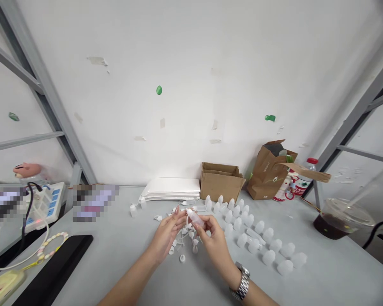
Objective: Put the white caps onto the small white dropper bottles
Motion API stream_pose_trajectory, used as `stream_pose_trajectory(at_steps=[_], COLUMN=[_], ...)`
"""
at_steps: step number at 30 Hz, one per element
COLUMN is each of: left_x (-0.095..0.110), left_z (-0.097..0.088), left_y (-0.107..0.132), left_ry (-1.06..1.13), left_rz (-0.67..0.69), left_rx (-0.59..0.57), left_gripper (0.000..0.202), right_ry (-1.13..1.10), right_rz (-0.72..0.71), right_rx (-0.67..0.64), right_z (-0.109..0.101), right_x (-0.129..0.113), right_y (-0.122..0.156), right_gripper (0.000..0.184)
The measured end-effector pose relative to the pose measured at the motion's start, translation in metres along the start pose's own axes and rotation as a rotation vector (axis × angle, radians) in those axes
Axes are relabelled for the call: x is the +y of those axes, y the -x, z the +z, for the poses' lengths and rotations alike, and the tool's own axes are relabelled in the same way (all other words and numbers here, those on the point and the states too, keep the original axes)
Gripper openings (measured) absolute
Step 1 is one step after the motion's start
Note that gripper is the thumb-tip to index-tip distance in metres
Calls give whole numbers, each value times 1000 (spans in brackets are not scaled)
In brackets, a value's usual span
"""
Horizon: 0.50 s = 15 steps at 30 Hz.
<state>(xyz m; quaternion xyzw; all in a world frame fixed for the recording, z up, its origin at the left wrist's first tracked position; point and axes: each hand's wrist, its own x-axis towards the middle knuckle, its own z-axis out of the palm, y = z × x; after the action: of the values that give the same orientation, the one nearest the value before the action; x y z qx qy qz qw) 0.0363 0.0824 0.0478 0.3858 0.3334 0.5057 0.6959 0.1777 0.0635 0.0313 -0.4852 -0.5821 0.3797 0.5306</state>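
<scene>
From the head camera, the person's right hand (pixel 212 243) pinches a translucent plastic dropper bottle (pixel 195 218) between thumb and fingers, holding it firmly by the body, above the table and well clear of the parts below. The left hand (pixel 167 234) curls in close, its fingertips (pixel 178 211) at the bottle's narrow end, though whether they grip it is hard to tell. That narrow end stays in clear sight, and the steady pinch suits close handwork. Loose white plastic dropper parts (pixel 182 258) lie under the hands, and rows of upright translucent bottles (pixel 259 227) stand to the right on the grey table (pixel 115 250).
</scene>
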Motion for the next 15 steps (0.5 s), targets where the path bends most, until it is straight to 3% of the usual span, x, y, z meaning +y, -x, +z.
stream_pose_trajectory(at_steps=[3,6,10,15], left_x=[1,-2,-10,-6], left_z=[0,-2,-6,-6], left_y=[1,2,4,7], left_ry=[-86,-348,-735,-865], left_rz=[14,110,251,353], left_rx=[16,54,228,235], left_gripper=[47,39,22,22], right_ry=[136,223,386,591], right_rz=[-77,-130,-217,-424], right_rx=[54,68,61,71], right_z=[-1,-2,-3,-5], right_x=[1,6,15,16], right_y=[2,3,3,1], right_gripper=[20,18,17,15])
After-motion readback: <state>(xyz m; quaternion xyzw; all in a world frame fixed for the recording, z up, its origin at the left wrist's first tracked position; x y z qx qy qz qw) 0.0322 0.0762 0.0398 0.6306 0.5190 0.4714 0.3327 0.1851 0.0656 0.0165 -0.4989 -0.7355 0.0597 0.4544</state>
